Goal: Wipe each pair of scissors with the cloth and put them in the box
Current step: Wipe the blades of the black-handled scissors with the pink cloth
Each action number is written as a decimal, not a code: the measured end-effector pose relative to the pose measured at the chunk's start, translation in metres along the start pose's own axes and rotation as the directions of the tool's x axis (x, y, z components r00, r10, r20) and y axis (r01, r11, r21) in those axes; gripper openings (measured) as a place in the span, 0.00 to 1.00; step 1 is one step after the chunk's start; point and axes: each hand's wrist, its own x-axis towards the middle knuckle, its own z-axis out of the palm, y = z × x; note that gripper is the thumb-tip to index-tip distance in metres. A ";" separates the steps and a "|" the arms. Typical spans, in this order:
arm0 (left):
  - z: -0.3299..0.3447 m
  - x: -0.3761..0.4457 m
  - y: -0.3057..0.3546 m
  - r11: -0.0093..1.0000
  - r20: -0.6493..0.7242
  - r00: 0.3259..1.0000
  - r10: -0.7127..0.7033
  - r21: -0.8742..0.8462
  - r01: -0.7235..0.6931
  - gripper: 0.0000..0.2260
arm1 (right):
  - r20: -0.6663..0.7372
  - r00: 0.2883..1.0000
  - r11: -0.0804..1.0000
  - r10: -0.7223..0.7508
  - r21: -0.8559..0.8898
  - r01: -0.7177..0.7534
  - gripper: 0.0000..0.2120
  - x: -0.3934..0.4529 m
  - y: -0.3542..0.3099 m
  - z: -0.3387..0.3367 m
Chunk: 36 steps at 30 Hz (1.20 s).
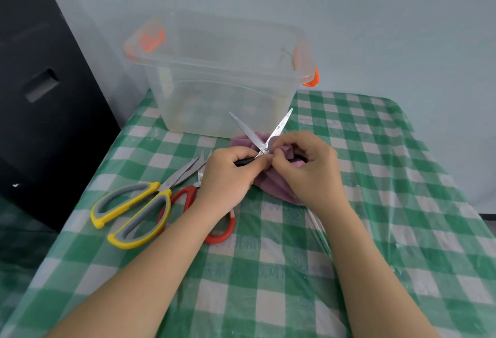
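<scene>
My left hand [228,174] grips the black handle of a pair of scissors [251,135] whose two steel blades are spread apart and point up toward the box. My right hand [308,166] pinches a purple cloth [271,184] against the blades near the pivot. The cloth bunches under both hands on the table. A yellow-and-grey pair of scissors [131,211] lies at the left, and a red-handled pair [188,198] lies partly under my left forearm. The clear plastic box [222,74] with orange latches stands behind, its lid off.
A green-and-white checked tablecloth [375,230] under clear plastic covers the table. A black chair back [40,96] stands at the left, close to the table edge. A pale wall rises right behind the box.
</scene>
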 end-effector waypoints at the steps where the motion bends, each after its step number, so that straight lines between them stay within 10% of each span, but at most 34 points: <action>1: 0.000 0.001 0.001 1.000 0.002 1.000 0.001 -0.015 -0.001 0.07 | -0.009 1.000 1.000 -0.007 0.017 0.007 0.07 0.001 0.000 0.000; 16: 0.000 -0.003 0.003 0.996 0.017 0.997 0.071 0.054 -0.071 0.07 | -0.024 0.992 0.988 -0.125 -0.098 0.122 0.07 0.000 0.003 0.003; 23: -0.001 -0.001 0.002 0.996 -0.014 0.997 0.082 0.029 -0.082 0.06 | -0.091 0.992 0.976 0.093 0.206 -0.072 0.06 -0.001 -0.006 0.006; 36: 0.001 -0.005 0.001 0.986 -0.012 0.993 0.121 0.120 -0.119 0.05 | -0.035 0.995 0.992 0.091 0.094 -0.087 0.09 -0.002 -0.004 0.005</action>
